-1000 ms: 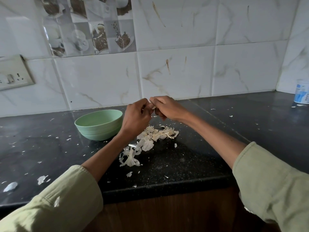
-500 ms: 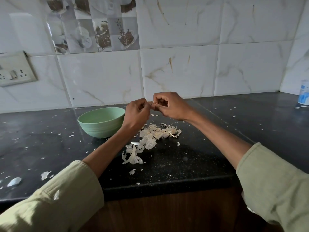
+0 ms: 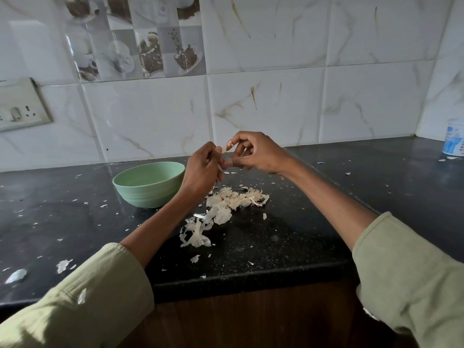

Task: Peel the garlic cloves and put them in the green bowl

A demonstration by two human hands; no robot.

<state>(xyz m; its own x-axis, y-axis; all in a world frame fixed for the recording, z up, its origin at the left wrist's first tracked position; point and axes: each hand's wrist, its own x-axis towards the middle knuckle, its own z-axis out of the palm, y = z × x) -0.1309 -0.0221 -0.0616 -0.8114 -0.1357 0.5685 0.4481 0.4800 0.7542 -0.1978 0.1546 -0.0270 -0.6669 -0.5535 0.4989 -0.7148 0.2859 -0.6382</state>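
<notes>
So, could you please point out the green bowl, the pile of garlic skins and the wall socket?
green bowl [image 3: 148, 194]: head view, on its outer front wall.
pile of garlic skins [image 3: 223, 214]: head view, on a large pale skin mid-pile.
wall socket [image 3: 18, 106]: head view, on its plate.

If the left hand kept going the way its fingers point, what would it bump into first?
Probably the right hand. The left hand points up and to the right, and the two already almost meet around a small garlic clove. Depth is hard to judge.

Pale garlic clove [image 3: 224, 149] pinched aloft between both hands' fingertips, just right of upright pale-green bowl [image 3: 140, 190] on dark counter.
</notes>
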